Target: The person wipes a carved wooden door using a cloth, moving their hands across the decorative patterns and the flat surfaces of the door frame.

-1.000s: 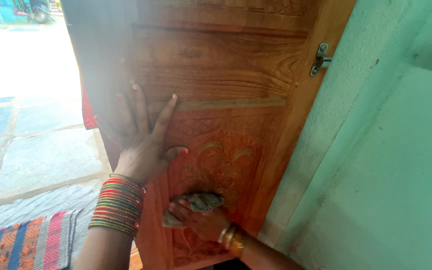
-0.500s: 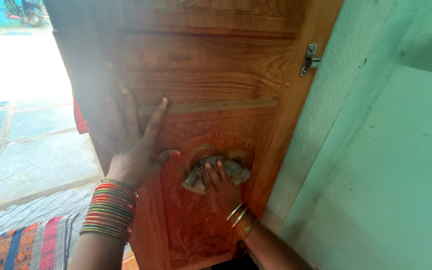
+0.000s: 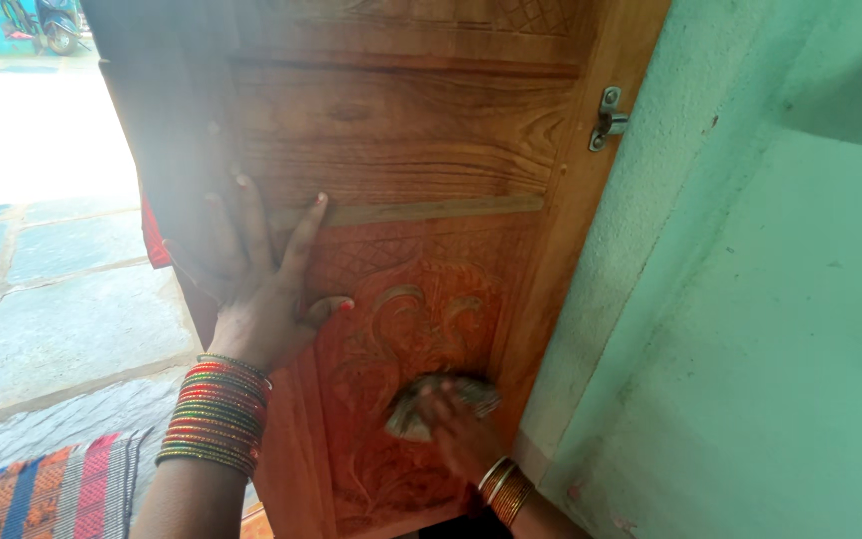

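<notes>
Door (image 3: 401, 130): carved wooden leaf, standing open against the green wall (image 3: 750, 299). Upper half is plain grained panels; lower panel is reddish relief carving. We judge it heavy, rigid and free to swing on its hinges, so it needs bracing at the free edge. The carving has ridges and hollows that a flat wipe would skip. A metal latch (image 3: 608, 117) sits on the stile near the door's upper right edge.

Floor (image 3: 62, 319): grey stone slabs, seen past the door's left edge.

Rug (image 3: 47, 494): striped, woven, at the lower left, beside the door's bottom corner.

Left hand (image 3: 266, 284): ours, laid flat on the door near its left edge, fingers spread wide and apart, thumb resting at the top of the carved panel. It holds nothing and only presses. A stack of coloured bangles (image 3: 216, 414) sits on the wrist.

Right hand (image 3: 456, 429): ours, low on the carved panel towards its right edge, fingers bunched down on the cloth; blurred, so we cannot tell how tightly.

Cloth (image 3: 431, 399): small, grey, patterned, crumpled under the right hand and pressed to the carving. We judge it soft, light and limp. Best gathered into a wad under the fingertips so that it can follow the relief.
</notes>
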